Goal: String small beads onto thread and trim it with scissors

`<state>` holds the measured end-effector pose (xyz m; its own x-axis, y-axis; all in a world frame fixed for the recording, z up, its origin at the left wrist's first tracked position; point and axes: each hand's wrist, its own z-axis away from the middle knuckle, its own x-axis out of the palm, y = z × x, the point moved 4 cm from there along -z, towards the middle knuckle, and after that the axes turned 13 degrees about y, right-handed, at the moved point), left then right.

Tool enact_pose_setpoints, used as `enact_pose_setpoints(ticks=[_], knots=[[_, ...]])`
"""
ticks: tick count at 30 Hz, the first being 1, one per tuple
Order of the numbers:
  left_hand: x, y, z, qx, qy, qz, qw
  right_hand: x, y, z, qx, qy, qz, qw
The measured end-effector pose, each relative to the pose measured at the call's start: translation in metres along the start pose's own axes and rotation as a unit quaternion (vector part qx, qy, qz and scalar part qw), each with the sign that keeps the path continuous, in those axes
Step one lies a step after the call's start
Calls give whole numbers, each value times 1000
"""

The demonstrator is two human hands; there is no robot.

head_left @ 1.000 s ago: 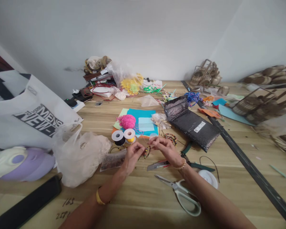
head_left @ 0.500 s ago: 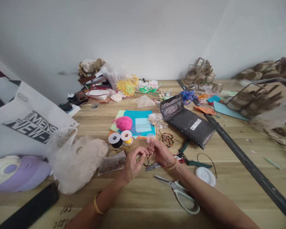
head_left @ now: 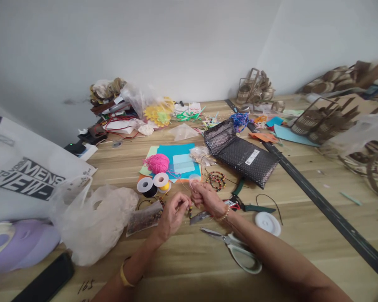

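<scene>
My left hand (head_left: 173, 214) and my right hand (head_left: 208, 198) meet over the wooden table (head_left: 189, 260), both with fingers pinched. Between them hangs a short string of small coloured beads (head_left: 190, 209), held by both hands. A clear bag of beads (head_left: 144, 217) lies just left of my left hand. Finished beaded bracelets (head_left: 216, 180) rest beyond my right hand. A black thread spool (head_left: 145, 186) and a yellow thread spool (head_left: 161, 180) stand behind my hands, by a pink yarn ball (head_left: 157, 162).
Scissors (head_left: 236, 247), a utility knife (head_left: 199, 217), green-handled pliers (head_left: 248, 203) and a white round lid (head_left: 267, 223) lie near my right arm. A crumpled plastic bag (head_left: 91, 218) and a printed white bag (head_left: 25, 178) fill the left. A black mailer (head_left: 242, 155), a long dark bar (head_left: 318, 201) and woven baskets (head_left: 321, 121) lie to the right.
The camera has turned right and down, shifting the scene left. My hands have drawn closer together and nearer to me, still pinching the bead string.
</scene>
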<state>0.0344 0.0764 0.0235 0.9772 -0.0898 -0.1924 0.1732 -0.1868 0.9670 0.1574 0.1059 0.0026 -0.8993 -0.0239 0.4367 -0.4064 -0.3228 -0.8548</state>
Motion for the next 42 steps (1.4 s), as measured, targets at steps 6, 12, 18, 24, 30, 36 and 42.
enact_pose_setpoints(ticks=[6, 12, 18, 24, 30, 36, 42], knots=[[0, -3, 0, 5, -6, -5, 1000, -3, 2, -1, -9, 9, 22, 1000], [-5, -8, -8, -40, 8, 77, 996, -3, 2, -3, -27, -5, -27, 999], [-5, -15, -10, -109, 43, 214, 970, 1, -10, 3, -43, -54, -118, 991], [-3, -19, -9, -126, 41, 237, 962, 7, -8, 7, -31, -66, -132, 989], [-5, -20, -10, -101, 26, 158, 982, 5, 1, 4, -25, -40, -114, 992], [-5, -15, -10, -100, 30, 97, 990, 3, 2, 4, -40, -45, -73, 996], [-6, -15, -11, -101, 30, 90, 990, 2, 5, 4, -33, -46, -51, 997]])
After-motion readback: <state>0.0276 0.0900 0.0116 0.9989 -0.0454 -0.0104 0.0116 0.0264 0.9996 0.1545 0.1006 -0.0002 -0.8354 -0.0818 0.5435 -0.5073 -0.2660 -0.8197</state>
